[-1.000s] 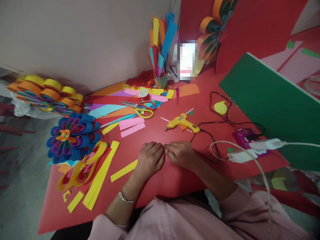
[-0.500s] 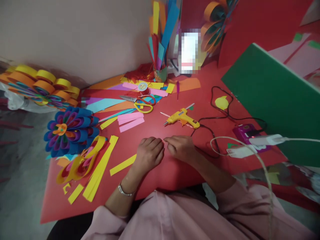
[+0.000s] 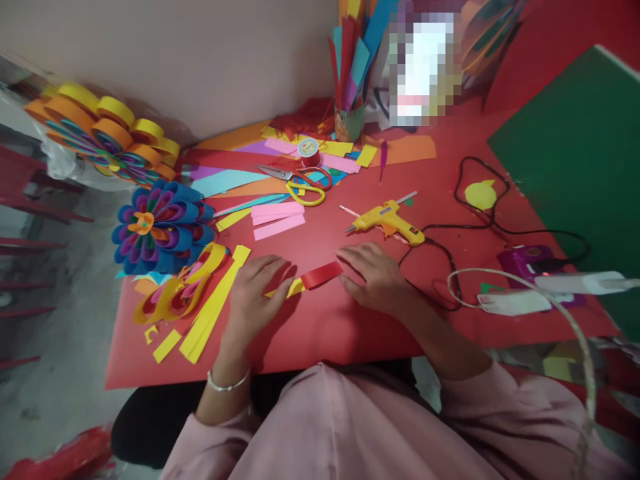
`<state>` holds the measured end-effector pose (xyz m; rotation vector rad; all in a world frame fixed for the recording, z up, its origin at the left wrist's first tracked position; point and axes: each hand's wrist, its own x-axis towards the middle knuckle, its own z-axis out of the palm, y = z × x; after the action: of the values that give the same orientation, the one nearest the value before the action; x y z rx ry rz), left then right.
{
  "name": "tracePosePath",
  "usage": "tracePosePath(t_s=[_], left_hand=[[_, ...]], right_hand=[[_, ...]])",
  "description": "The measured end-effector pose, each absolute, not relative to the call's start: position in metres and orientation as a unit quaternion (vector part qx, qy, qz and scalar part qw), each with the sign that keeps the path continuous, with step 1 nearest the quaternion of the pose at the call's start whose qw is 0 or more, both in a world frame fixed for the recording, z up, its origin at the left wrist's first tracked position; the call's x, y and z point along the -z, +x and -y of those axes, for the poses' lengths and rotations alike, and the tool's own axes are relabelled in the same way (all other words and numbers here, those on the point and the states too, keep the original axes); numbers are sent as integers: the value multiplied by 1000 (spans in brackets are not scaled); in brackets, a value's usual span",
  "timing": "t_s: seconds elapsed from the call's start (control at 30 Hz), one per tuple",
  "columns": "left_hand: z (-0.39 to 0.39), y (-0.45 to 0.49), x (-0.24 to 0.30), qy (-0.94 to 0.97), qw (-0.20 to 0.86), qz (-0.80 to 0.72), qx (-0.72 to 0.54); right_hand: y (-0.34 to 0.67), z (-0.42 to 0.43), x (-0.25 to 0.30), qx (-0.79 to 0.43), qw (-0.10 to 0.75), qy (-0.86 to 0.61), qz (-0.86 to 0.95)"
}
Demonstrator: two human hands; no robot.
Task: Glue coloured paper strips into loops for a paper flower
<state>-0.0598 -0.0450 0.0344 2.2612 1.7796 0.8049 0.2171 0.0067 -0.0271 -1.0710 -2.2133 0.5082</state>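
Note:
A small red paper loop [image 3: 322, 275] lies on the red table between my two hands. Beside it is a yellow paper strip [image 3: 296, 287], whose left part is hidden by my left hand [image 3: 254, 297]. That hand is open, fingers apart, with the thumb close to the strip; whether it touches cannot be made out. My right hand [image 3: 371, 279] is open at the loop's right end, thumb and fingers spread, the fingertips close to the red paper. A yellow glue gun [image 3: 387, 221] rests just beyond the right hand.
Yellow strips [image 3: 215, 307], a yellow looped paper piece [image 3: 167, 313] and a blue paper flower [image 3: 163, 230] lie on the left. Scissors [image 3: 305, 183], pink strips [image 3: 277, 220] and a thread spool [image 3: 309, 152] are farther back. A black cord [image 3: 445, 227] and purple power socket [image 3: 530, 267] occupy the right.
My hands, close together before, have moved apart and opened. The red loop now shows between them. The camera view has shifted, so the table things appear farther right and higher.

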Motion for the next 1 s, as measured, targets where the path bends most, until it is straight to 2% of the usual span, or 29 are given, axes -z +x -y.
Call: tracePosePath(t_s=[0.17, 0.3, 0.6, 0.87, 1.0], left_hand=[[77, -109, -41, 751, 109, -632, -158], [88, -136, -36, 759, 124, -634, -84], [78, -142, -28, 770, 190, -602, -90], [79, -123, -34, 702, 231, -673, -31], [76, -114, -38, 737, 246, -626, -69]], right_hand=[[211, -8, 35, -211, 244, -368, 872], [208, -12, 36, -213, 223, -380, 872], [210, -16, 33, -226, 204, -376, 875], [210, -14, 38, -211, 212, -368, 881], [211, -14, 37, -211, 214, -365, 881]])
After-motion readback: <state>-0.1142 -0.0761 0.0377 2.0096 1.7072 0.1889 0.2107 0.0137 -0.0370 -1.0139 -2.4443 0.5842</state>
